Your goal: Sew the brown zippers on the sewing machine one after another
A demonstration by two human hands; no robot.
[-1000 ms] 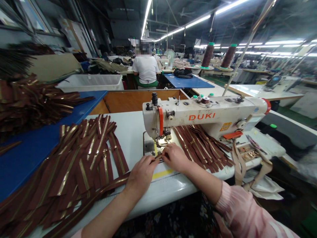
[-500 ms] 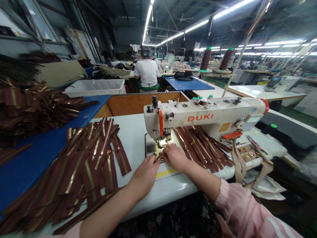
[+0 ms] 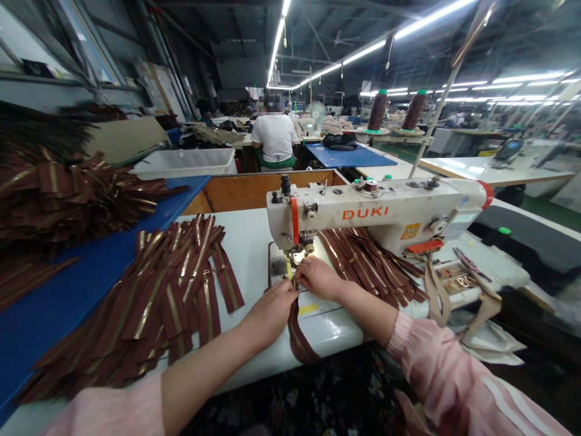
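A brown zipper (image 3: 300, 336) hangs from between my hands over the front edge of the white table. My left hand (image 3: 272, 309) is closed on it just in front of the needle area. Beside it, my right hand (image 3: 318, 277) pinches the zipper's upper end, close under the presser foot. The sewing machine (image 3: 363, 212), white with orange lettering, stands right over my hands. Its needle is hard to make out. To the left lies a heap of brown zippers with gold teeth (image 3: 149, 309); more zippers (image 3: 370, 266) lie under the machine's arm.
A blue table (image 3: 104, 266) bears a big zipper pile at the left. Scissors (image 3: 467, 259) and a small parts box (image 3: 458, 281) sit right of the machine. Beyond are a white bin (image 3: 186, 163), a seated person (image 3: 273, 134) and thread cones (image 3: 377, 112).
A brown zipper now hangs down from my hands over the table edge. The long strip by my left forearm is no longer there. My hands stay together near the needle.
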